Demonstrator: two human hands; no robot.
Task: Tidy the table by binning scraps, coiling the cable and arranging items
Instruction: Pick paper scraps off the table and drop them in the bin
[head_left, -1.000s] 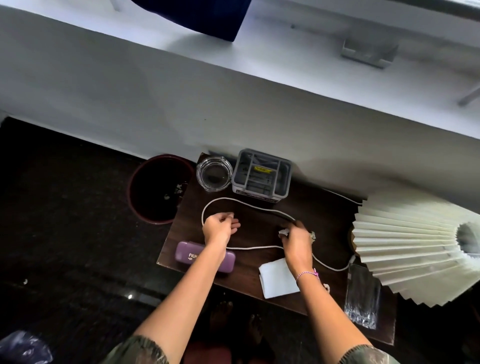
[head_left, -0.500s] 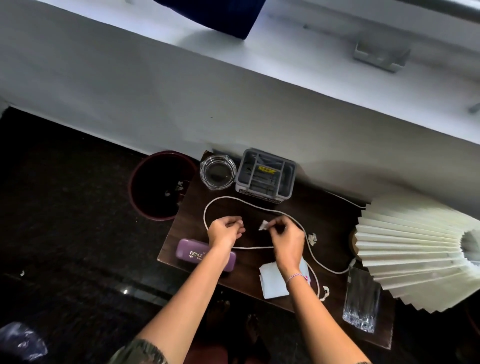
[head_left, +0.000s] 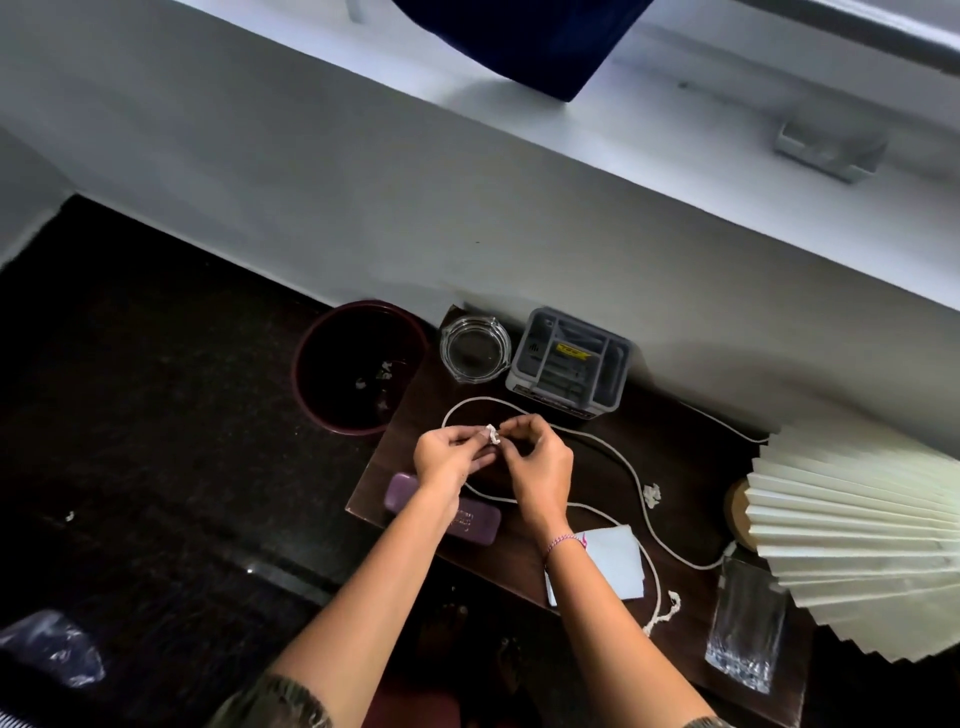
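Observation:
My left hand (head_left: 451, 457) and my right hand (head_left: 535, 465) meet over the left part of the dark wooden table (head_left: 691, 467), and their fingertips pinch one small white paper scrap (head_left: 491, 434) between them. A white cable (head_left: 618, 457) loops across the table beneath my hands and runs to the lamp. Another crumpled scrap (head_left: 651, 492) lies on the table to the right. The dark red bin (head_left: 332, 415) stands on the floor left of the table with a few white scraps inside.
At the table's back stand a glass ashtray (head_left: 474, 349) and a grey organiser box (head_left: 570, 364). A purple case (head_left: 470, 519) lies at the front left, a white paper sheet (head_left: 613, 564) at the front, a tall glass (head_left: 745, 629) and a pleated lamp shade (head_left: 862, 525) at the right.
My right hand lifted a scrap from the table's middle and carried it left to my left hand, which rose slightly; both hands now pinch it together.

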